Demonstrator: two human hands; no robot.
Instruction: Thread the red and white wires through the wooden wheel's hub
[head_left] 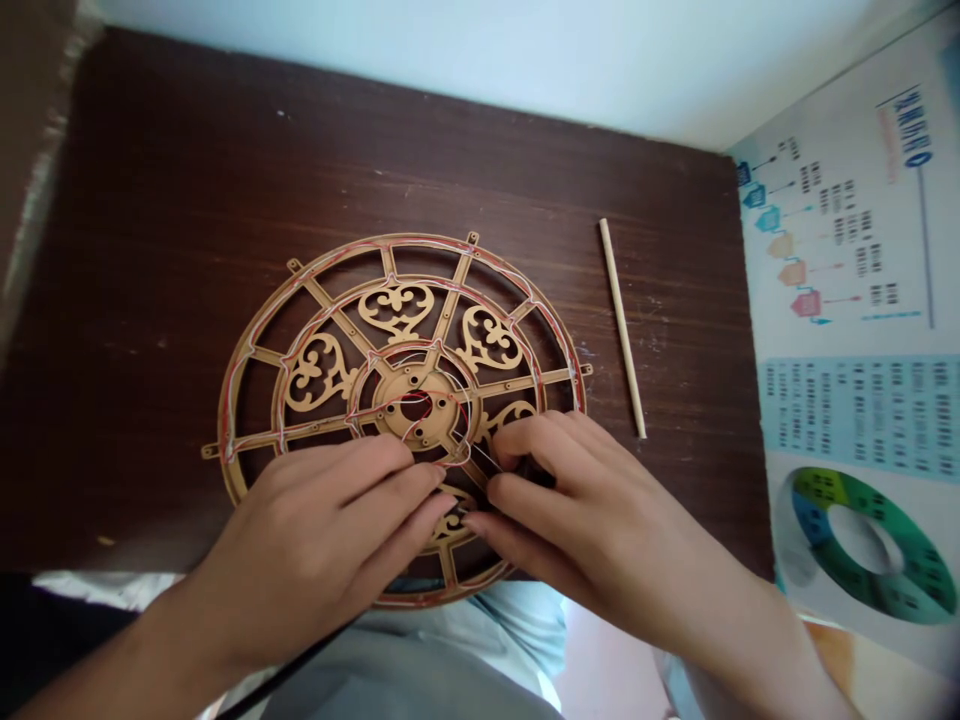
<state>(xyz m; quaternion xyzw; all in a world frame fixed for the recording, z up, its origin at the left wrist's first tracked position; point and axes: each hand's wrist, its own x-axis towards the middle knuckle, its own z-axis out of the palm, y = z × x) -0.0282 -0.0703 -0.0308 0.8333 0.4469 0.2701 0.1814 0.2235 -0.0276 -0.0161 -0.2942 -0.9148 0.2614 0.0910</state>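
Observation:
A round wooden fretwork frame (390, 310) with scroll cut-outs and spokes lies flat on a dark wooden table (187, 200). Red and white thread runs along its rim and loops around its hub (416, 405). My left hand (322, 540) rests on the frame's near side, fingers together and pressed down beside the hub. My right hand (577, 510) lies opposite, its fingers pinched on the thin thread (480, 455) just right of the hub. The frame's near edge is hidden under both hands.
A thin wooden stick (621, 325) lies on the table right of the frame. A printed poster (855, 330) with charts covers the surface at far right. The table's near edge sits just under my wrists, above my lap.

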